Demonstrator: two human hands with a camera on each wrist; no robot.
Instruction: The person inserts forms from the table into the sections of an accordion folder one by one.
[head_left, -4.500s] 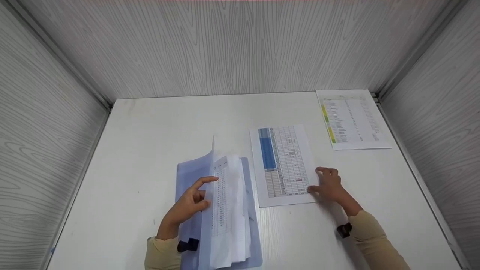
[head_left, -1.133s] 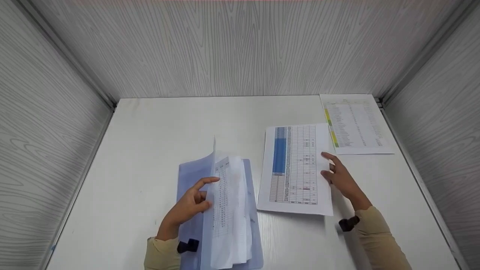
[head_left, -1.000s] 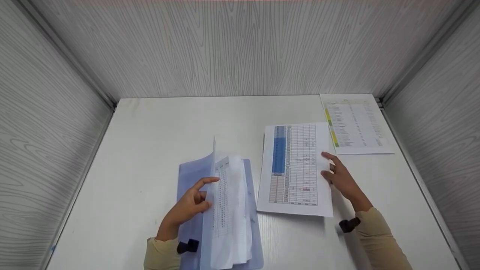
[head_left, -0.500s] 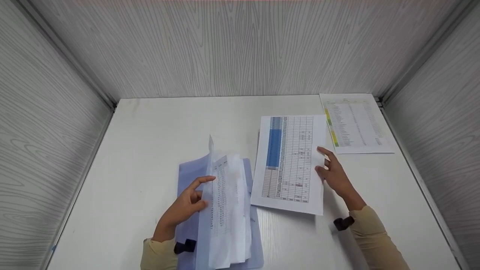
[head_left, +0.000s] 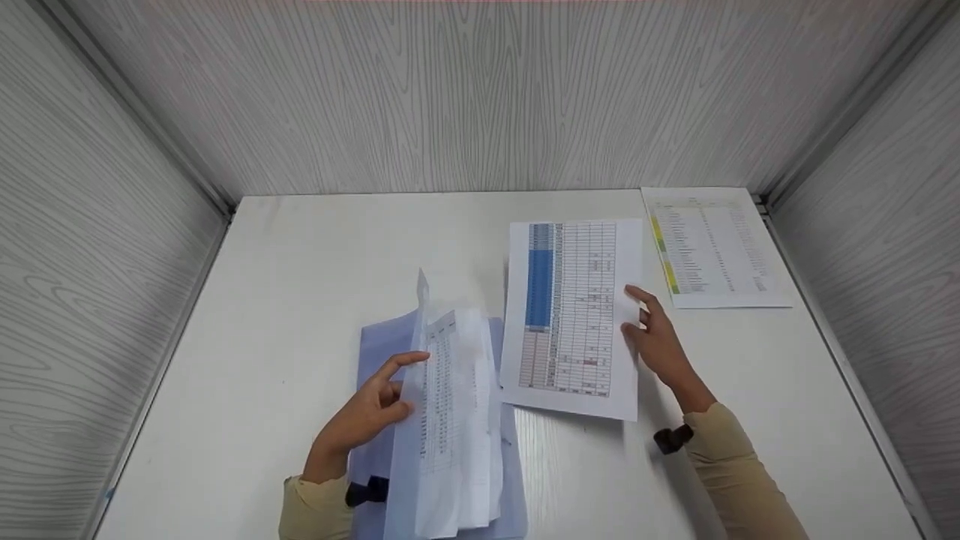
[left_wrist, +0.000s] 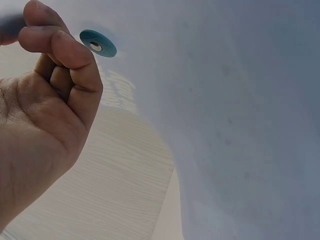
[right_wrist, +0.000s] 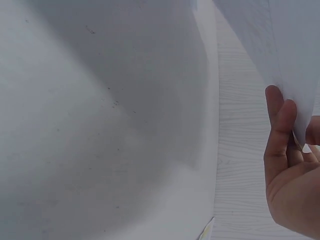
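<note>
A translucent blue plastic folder (head_left: 382, 341) lies at the front with its cover raised and white papers (head_left: 476, 420) inside. My left hand (head_left: 364, 412) holds that raised cover by its edge, index finger extended over it. The left wrist view shows the curled fingers (left_wrist: 75, 50) beside a teal snap button (left_wrist: 98, 43) on the plastic. My right hand (head_left: 660, 345) pinches the right edge of printed sheets (head_left: 577, 315) bearing a blue-headed table. They are tilted off the table, their lower left corner close beside the folder. In the right wrist view, fingers and thumb grip the paper (right_wrist: 295, 55).
Another printed sheet (head_left: 709, 247) with yellow and green marks lies at the table's back right corner. Grey wood-grain panels (head_left: 480, 97) enclose the white table (head_left: 300, 262) at the back and both sides.
My right hand has lifted the table-printed sheets off the tabletop, first rightward, then left and away toward the folder. My left hand stays on the folder cover, shifting slightly left.
</note>
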